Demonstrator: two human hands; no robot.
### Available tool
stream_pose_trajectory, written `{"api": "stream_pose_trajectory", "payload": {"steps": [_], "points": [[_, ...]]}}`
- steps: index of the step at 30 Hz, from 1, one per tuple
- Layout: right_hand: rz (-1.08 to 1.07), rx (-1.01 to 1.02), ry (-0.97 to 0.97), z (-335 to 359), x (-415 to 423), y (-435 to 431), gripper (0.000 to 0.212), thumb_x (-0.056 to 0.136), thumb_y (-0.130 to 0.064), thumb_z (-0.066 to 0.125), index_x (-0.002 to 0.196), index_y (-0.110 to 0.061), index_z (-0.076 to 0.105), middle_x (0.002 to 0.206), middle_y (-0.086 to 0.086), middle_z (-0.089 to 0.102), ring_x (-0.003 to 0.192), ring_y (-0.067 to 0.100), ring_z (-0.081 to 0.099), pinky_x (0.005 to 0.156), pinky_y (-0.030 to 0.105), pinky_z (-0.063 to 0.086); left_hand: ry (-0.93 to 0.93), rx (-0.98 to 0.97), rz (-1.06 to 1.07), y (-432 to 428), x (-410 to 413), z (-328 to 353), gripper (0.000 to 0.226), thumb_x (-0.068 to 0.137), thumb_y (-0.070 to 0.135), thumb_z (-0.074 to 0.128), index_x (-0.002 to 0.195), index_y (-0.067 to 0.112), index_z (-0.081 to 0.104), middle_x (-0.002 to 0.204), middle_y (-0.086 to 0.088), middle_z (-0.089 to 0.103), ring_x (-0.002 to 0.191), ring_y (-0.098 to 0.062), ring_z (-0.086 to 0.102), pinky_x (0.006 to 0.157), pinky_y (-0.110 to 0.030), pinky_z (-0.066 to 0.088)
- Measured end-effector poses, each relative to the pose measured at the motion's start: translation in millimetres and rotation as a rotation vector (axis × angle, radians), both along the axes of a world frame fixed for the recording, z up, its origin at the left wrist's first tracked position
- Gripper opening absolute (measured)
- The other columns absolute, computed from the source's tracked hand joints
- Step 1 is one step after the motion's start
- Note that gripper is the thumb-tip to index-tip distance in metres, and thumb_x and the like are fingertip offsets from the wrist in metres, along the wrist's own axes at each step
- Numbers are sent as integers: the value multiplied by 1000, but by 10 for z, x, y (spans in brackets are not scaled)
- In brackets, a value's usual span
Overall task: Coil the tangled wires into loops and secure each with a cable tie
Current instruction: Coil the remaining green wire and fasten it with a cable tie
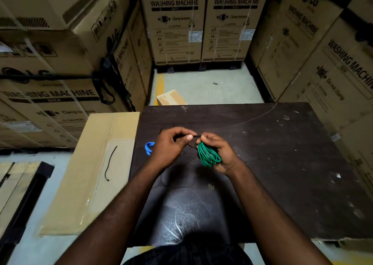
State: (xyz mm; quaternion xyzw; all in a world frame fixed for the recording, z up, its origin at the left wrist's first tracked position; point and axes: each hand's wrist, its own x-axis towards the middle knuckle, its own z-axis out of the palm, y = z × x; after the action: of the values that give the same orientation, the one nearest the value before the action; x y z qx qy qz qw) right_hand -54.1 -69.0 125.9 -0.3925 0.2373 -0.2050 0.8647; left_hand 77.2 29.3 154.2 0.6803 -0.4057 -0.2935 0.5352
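Grips green coil (207,155) in curled right hand (221,153) above the desk (282,153), long axis running 11 to 5 o'clock. Pinches black cable tie (197,136) with left hand (171,145) at 10 o'clock of coil top, touching; probably tightening next.

We read "LG", "WASHING MACHINE" and "Clamp bottom" on the two upright brown cardboard cartons at the rear (173,42). We read "WASHING MACHINE" and "Do not clamp" on the right-hand brown cardboard carton (323,66).
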Motion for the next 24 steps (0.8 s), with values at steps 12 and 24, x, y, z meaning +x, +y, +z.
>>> {"api": "stream_pose_trajectory", "payload": {"steps": [12, 24], "points": [[18, -33, 0, 38, 12, 12, 20, 79, -8, 53, 67, -15, 68, 72, 3, 67, 57, 9, 59, 54, 19, 49, -76, -2, 0, -5, 26, -1, 13, 87, 6, 65, 92, 12, 75, 80, 6, 70, 67, 6, 58, 64, -13, 43], [92, -162, 56, -23, 42, -19, 28, 69, -39, 80, 82, -15, 71, 79, 14, 46, 65, 17, 37, 58, 28, 27, -94, -13, 57, -38, 33, -24, 20, 85, 6, 65, 86, 23, 74, 86, 3, 73, 80, -7, 66, 74, -24, 51]]}}
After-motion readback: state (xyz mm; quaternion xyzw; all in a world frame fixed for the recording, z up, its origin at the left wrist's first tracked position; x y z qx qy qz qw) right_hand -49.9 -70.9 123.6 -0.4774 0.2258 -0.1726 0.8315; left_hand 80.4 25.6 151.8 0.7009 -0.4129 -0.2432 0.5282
